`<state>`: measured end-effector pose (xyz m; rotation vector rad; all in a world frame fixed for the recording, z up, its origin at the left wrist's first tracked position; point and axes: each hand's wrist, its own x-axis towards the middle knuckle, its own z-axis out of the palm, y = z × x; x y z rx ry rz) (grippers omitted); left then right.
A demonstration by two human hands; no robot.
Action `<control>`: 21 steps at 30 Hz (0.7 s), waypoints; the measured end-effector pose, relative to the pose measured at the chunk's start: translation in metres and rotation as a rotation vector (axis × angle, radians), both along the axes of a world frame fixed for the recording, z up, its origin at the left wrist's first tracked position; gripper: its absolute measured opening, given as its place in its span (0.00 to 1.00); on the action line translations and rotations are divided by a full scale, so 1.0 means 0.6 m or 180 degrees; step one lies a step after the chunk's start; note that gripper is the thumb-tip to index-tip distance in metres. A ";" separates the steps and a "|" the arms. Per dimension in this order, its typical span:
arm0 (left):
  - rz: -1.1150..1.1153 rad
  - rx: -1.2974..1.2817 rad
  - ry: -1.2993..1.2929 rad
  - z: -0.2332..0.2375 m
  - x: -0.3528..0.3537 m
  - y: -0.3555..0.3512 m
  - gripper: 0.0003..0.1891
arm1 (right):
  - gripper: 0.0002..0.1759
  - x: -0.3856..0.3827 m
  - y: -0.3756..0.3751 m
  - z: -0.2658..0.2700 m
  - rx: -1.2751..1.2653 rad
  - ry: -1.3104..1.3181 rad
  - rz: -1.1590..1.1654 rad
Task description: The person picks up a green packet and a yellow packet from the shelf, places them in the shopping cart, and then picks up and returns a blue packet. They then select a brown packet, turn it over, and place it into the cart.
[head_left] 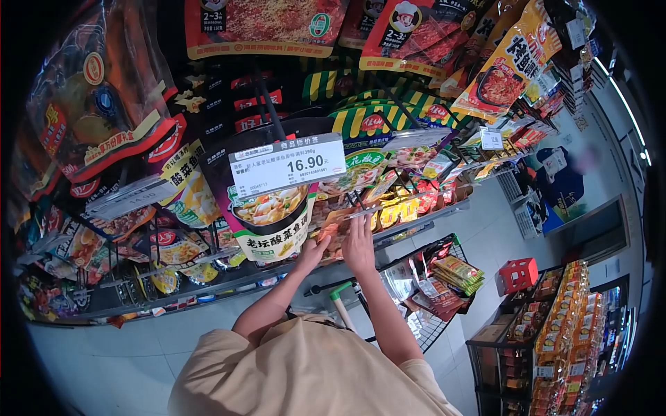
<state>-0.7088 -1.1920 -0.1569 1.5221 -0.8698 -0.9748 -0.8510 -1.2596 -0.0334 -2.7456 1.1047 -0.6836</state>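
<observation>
In the head view, my left hand (311, 255) is at the lower hanging row, its fingers closed at the edge of a brownish-orange food packet (336, 238). To its right, my right hand (359, 247) has its fingers stretched upward by the packet's right side, with fingertips near a clear tag holder (363, 210). Just left of both hands hangs a large black-and-white pickled-fish seasoning pouch (272, 236), partly covered by a 16.90 price tag (288, 166). Yellow packets (399, 213) lie right of my right hand.
Red pouches (267, 28) and a yellow pouch (506, 62) hang above on hooks. Behind my right forearm stands a wire shopping cart (433, 333) with several packets and a green-and-white handle (341, 305). A red basket (519, 276) tops a stocked rack (555, 333) at right.
</observation>
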 end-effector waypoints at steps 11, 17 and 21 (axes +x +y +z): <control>0.0609 -0.0505 -0.0136 -0.026 -0.018 -0.006 0.32 | 0.37 0.000 0.009 0.014 0.0029 0.0032 0.0034; 0.0589 -0.0473 -0.0084 -0.008 -0.019 -0.002 0.31 | 0.37 0.000 0.008 0.011 -0.0019 0.0044 -0.0006; 0.0511 -0.0498 -0.0008 0.013 -0.017 0.000 0.30 | 0.37 -0.002 0.004 0.010 0.0010 0.0113 -0.0033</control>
